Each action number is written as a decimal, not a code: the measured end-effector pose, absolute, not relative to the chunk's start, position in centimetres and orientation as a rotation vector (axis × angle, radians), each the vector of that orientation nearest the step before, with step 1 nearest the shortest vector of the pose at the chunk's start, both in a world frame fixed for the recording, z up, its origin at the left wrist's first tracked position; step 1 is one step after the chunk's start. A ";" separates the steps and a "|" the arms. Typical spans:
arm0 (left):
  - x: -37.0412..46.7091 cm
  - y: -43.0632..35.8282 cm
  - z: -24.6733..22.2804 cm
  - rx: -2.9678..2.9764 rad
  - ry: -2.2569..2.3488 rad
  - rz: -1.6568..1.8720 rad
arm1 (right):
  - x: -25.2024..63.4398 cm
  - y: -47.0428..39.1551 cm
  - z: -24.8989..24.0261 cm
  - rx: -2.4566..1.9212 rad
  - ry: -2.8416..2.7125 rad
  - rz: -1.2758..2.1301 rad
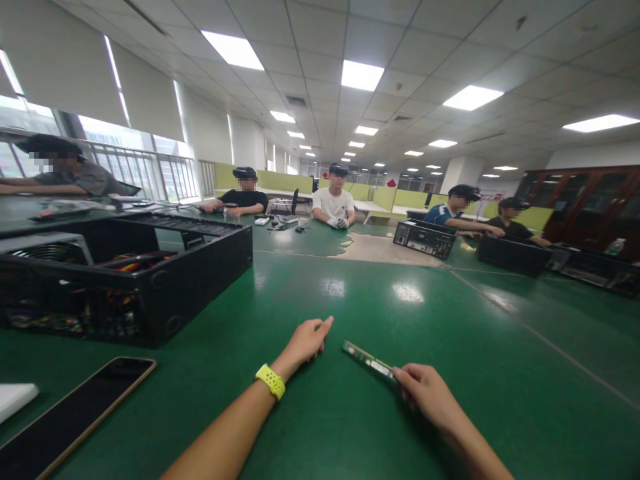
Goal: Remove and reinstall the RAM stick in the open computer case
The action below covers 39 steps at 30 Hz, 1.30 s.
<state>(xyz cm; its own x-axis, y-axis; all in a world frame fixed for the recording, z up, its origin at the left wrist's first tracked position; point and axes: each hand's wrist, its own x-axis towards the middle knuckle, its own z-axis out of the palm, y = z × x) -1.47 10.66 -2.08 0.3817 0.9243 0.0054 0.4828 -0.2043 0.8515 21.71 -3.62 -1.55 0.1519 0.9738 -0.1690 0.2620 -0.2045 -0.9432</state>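
My right hand (425, 390) pinches one end of a memory stick (369, 360), a thin green circuit board with a pale label. The stick is held just above the green table, pointing away to the left. To its left, my left hand (306, 341) is loosely open with nothing visible in it, one finger stretched forward and the others partly bent. A yellow-green watch band (271, 382) circles that wrist. Left of this hand stands a black open computer case (200, 287), with a fan grille and coloured cables showing inside.
A dark phone (83, 417) and the corner of a white object (15, 400) lie at the near left. Across the green table (320, 287), several people sit, some at other computer cases (425, 239). Small tools and parts (287, 223) lie at the far side.
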 end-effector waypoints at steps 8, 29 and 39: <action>-1.4 10.9 -2.7 1.850 1.206 0.715 | 21.6 -3.7 -1.8 -1.513 -1.170 1.253; -1.5 10.8 -2.5 1.943 1.223 0.675 | 20.0 -3.8 -1.5 -1.531 -1.054 1.235; -1.4 10.1 -2.2 2.109 1.210 0.612 | 19.9 -4.1 -1.2 -1.382 -1.015 1.269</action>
